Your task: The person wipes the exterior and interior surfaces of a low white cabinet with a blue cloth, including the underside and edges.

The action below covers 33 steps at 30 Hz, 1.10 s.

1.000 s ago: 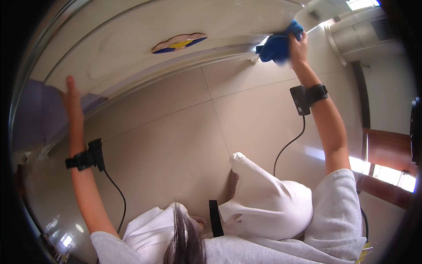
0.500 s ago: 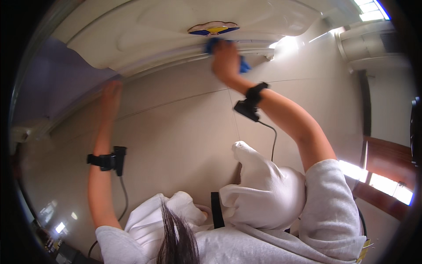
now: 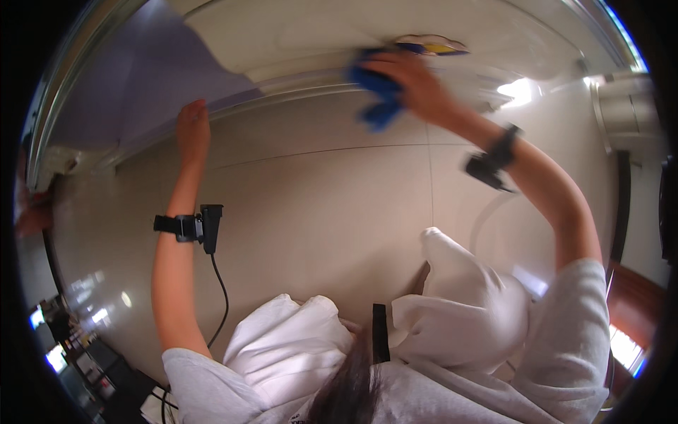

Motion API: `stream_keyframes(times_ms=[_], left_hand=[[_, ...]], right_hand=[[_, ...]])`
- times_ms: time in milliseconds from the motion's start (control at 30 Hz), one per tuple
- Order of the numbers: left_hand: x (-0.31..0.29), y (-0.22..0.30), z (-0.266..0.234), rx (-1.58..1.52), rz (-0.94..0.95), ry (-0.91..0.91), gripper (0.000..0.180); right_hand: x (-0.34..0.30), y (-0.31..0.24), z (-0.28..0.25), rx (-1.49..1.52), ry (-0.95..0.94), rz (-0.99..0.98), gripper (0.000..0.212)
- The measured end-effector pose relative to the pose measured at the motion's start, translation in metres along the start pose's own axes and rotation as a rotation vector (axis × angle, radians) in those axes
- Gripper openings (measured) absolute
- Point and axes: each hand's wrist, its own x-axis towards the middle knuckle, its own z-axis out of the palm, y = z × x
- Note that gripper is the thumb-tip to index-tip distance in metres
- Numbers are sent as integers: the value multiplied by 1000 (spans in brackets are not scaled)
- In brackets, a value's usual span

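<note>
Blue cloth [image 3: 378, 86] sliding leftward past the emblem [image 3: 441, 48]

Your view is swinging left, so the cream panel [image 3: 311, 42] is sitting farther right than a second ago. Your right hand [image 3: 418, 85], blurred, is carrying the cloth from the panel's right end to its lower edge, just left of and below the emblem; this is bringing the cloth onto the panel's middle stretch and leaving the right end uncovered. Your left hand [image 3: 193, 131] is no longer gripping the panel's left end: it is hanging by the lower edge of the purple surface [image 3: 141, 85], and whether it is touching, you cannot tell.

Counting from largest, you are facing one pale tiled floor [image 3: 311, 198], one cream panel, one purple surface, two hands, two black wrist units [image 3: 210, 227] [image 3: 487, 169], one blue cloth and one emblem.

Your right fingers are bunching over the cloth, its loose end dangling below. Your left fingers are lying close together with nothing visible in them; how far they are curling is unclear.
</note>
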Motion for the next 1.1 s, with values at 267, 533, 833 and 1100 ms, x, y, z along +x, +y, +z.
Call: stream_keyframes(times_ms=[267,533,833,1100], left_hand=[[11,-105,18,407,203,-51,43],[3,-81,-7,569,250,-316,52],[17,-94,25,471,276,-468,48],[38,-86,44,456,234,-555,29]], right_hand=[[-92,66,-22,-288,-123,271,60],[54,-39,119,-229,-140,-25,49],[143,-72,178,48,-434,49,56],[143,-36,136,34,-581,275,67]])
